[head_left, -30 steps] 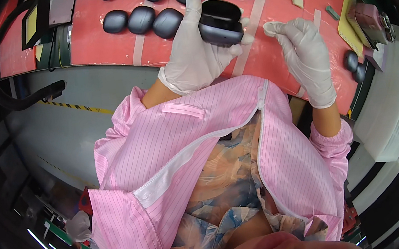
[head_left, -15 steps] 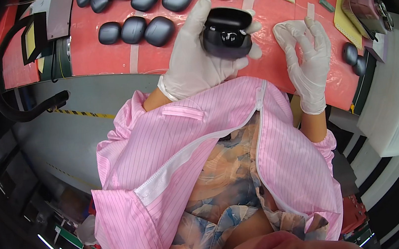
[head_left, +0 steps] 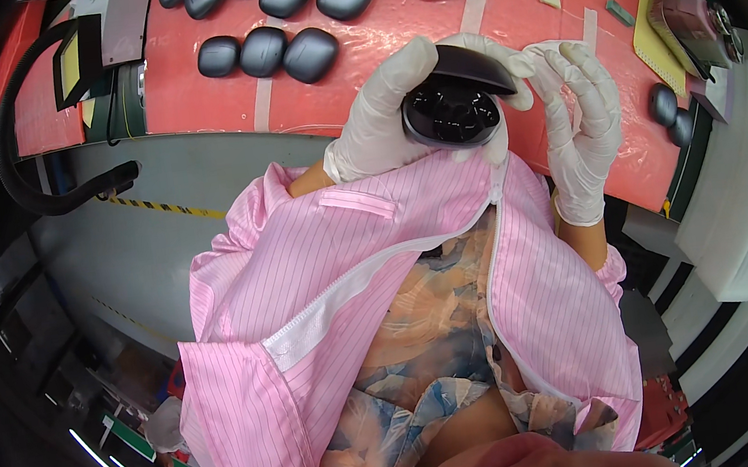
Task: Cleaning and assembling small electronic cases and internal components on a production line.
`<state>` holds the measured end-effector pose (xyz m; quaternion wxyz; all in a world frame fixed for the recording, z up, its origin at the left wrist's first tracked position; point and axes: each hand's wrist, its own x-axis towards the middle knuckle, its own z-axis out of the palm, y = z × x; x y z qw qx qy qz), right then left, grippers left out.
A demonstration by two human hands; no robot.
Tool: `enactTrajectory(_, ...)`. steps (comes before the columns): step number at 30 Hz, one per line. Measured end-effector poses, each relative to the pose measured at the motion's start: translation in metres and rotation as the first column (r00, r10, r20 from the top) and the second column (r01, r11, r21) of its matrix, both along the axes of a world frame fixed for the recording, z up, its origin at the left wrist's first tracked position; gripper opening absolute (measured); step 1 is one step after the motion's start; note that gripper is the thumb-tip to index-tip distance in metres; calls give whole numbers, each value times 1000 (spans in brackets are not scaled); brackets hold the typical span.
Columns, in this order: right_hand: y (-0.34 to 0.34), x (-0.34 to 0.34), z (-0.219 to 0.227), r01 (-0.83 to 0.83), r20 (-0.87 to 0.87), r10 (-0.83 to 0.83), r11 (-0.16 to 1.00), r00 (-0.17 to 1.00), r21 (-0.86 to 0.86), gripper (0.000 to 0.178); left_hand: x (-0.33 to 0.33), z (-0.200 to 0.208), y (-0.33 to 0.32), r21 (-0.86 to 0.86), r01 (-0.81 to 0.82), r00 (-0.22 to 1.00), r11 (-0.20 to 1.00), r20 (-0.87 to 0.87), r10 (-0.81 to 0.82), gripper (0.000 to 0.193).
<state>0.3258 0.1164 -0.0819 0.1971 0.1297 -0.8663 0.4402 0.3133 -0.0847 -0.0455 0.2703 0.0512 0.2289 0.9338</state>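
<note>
My left hand [head_left: 377, 107], in a white glove, is wrapped round a dark earbud charging case [head_left: 451, 117]. The lid of the case is raised and its glossy black inside faces me. To the right, my gloved right hand [head_left: 587, 128] is raised with bent fingers, holding what looks like a white wiping cloth [head_left: 544, 59] close to the lid. White glove and white cloth blend together there, so the cloth's edges are hard to make out.
Several closed dark cases [head_left: 263, 53] lie in rows on the red mat [head_left: 199, 101] at the far left. Two small dark cases [head_left: 663, 105] sit at the right edge, near a yellow pad [head_left: 651, 36] and a pink container [head_left: 685, 16]. A black hose [head_left: 29, 201] curves at left.
My left hand has brought the case nearer and slightly right, tilting it so more of the inside shows. The right hand has turned, and its cloth is now nearer the case.
</note>
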Motion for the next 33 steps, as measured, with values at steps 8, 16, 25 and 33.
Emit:
enactTrajectory(8,-11,2,11,-40,8,40,998,999,41,37,3,7,-3,-223,-12,998,975,-63,-2,80)
enactTrajectory(16,-10,5,10,-64,48,66,997,997,-39,36,3,1,-6,-139,28,997,990,-69,-38,74)
enactTrajectory(25,-27,-7,45,-330,30,330,944,944,-9,60,-3,0,-15,153,184,902,971,366,-229,61)
enactTrajectory(33,-32,-5,35,-363,108,389,910,915,-200,63,3,-6,-10,-54,149,926,987,359,-120,62)
